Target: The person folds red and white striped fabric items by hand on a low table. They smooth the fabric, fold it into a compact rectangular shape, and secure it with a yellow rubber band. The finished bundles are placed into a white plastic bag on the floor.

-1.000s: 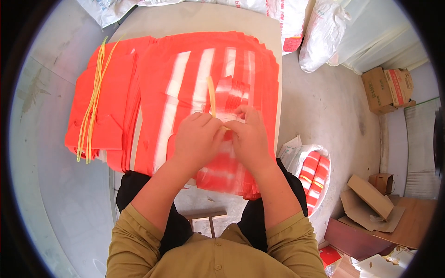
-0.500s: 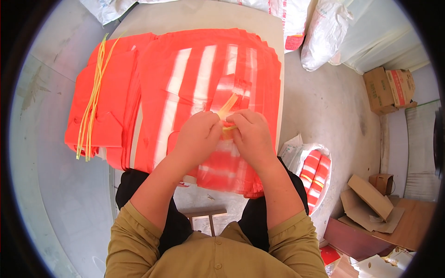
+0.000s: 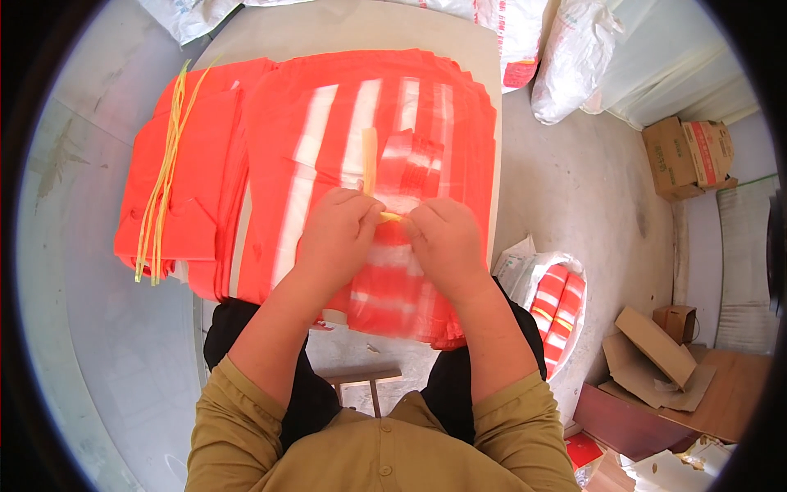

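Observation:
A bundle of red and clear striped plastic bags [image 3: 393, 275] lies lengthwise on a wide stack of the same bags [image 3: 328, 98]. Over the middle of the bundle runs a yellow plastic tie strip [image 3: 390, 217]. My left hand [image 3: 340, 234] pinches it on one side, and a length of the strip sticks up beyond those fingers. My right hand [image 3: 447, 238] pinches the strip on the other side. Between both hands the short yellow stretch looks pulled straight across the bundle. The fingertips hide how the strip is looped or knotted.
Several loose yellow strips [image 3: 168, 172] lie across folded red bags [image 3: 176, 213] at the left. Beside my right knee stands an open white sack [image 3: 582, 307] holding tied red bundles. Cardboard boxes [image 3: 684, 160] sit at the far right, and white sacks [image 3: 574, 61] behind the table.
My hands have drawn slightly apart, with the yellow strip now straight between them. Its loose length has swung left and points upward beside my left fingers.

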{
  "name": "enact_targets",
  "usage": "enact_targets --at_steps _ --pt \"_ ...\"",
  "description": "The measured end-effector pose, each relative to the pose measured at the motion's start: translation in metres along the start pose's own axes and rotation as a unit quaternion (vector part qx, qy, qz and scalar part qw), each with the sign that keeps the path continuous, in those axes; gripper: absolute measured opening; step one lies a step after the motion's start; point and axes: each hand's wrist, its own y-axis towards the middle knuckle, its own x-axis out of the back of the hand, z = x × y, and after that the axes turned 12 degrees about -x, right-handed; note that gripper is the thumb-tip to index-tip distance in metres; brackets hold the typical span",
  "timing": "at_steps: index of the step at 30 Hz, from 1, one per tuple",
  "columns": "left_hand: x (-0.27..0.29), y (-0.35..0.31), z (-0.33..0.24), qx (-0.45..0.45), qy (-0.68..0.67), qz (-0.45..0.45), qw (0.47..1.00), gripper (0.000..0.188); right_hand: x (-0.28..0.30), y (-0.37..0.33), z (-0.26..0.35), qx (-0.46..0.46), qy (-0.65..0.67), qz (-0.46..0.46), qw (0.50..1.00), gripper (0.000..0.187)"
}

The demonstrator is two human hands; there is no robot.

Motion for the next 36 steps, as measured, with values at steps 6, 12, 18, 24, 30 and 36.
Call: enact_targets --at_steps 6,12,18,24,30,36 --pt "0.013 -0.003 0.011 -0.023 0.156 0.079 0.984 0.014 0.017 -0.006 -0.014 -0.155 -0.038 0.078 0.984 0.019" --pt "0.007 -0.007 0.020 0.018 0.197 0.116 0.973 0.016 0.022 -0.008 -0.017 -0.242 0.063 0.122 0.960 0.022" --pt "0.001 -0.007 0.018 0.009 0.239 0.132 0.962 0.021 0.002 0.000 -0.006 -0.385 0.346 0.212 0.829 0.030" --pt "0.004 -0.002 0.009 -0.026 0.216 0.064 0.974 0.016 -0.003 0.001 -0.004 -0.383 0.297 0.228 0.844 0.021" --pt "0.002 -0.005 0.004 -0.153 0.086 0.038 0.984 0.012 -0.011 -0.003 0.002 -0.387 0.340 0.201 0.833 0.013" --pt "-0.005 -0.004 -0.010 -0.219 0.028 0.024 0.975 0.016 -0.016 -0.010 0.005 -0.318 0.280 0.150 0.893 0.012"
